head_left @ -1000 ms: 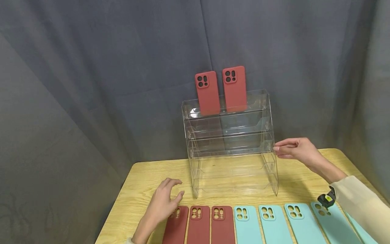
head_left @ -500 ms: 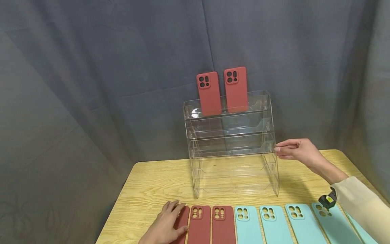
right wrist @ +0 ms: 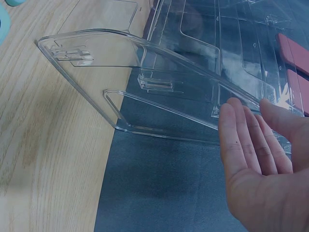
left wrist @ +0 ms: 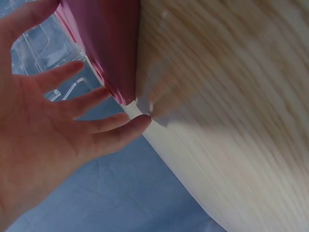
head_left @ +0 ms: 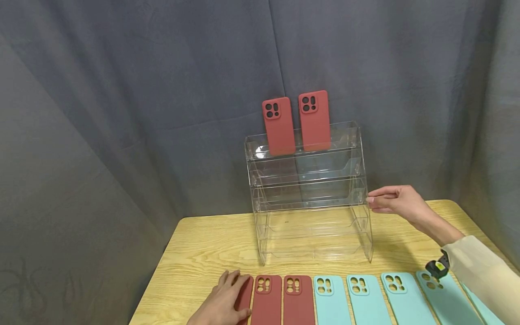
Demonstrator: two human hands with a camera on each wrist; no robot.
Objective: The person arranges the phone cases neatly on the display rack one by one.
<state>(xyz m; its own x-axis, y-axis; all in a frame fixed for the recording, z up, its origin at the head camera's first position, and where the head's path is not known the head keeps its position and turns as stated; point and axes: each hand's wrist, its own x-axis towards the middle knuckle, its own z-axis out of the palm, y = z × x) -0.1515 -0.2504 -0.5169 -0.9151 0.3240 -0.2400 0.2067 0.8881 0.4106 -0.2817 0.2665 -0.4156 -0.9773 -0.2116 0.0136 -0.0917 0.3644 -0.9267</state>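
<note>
My left hand (head_left: 217, 302) spans the leftmost dark red phone case (head_left: 243, 295), thumb at its right edge and fingers at its far left side. In the left wrist view this case (left wrist: 108, 43) shows its edge toward the camera, fingertips right at its end. My right hand (head_left: 404, 205) pinches the right side panel of a clear tiered display rack (head_left: 310, 185) between thumb and fingers. The right wrist view shows the thumb and fingers on either side of the rack's panel edge (right wrist: 193, 65). Two red phone cases (head_left: 279, 128) (head_left: 315, 124) stand leaning in the top tier.
Two more dark red cases (head_left: 266, 302) (head_left: 298, 302) and several turquoise cases (head_left: 335, 304) lie in a row along the front of the wooden table (head_left: 203, 243). A grey curtain (head_left: 195, 90) hangs behind. The right forearm's sleeve (head_left: 483, 280) passes over the turquoise cases.
My left hand has come down and nearer onto the leftmost dark red case, which it hovered beside earlier. My right hand stays at the rack's side.
</note>
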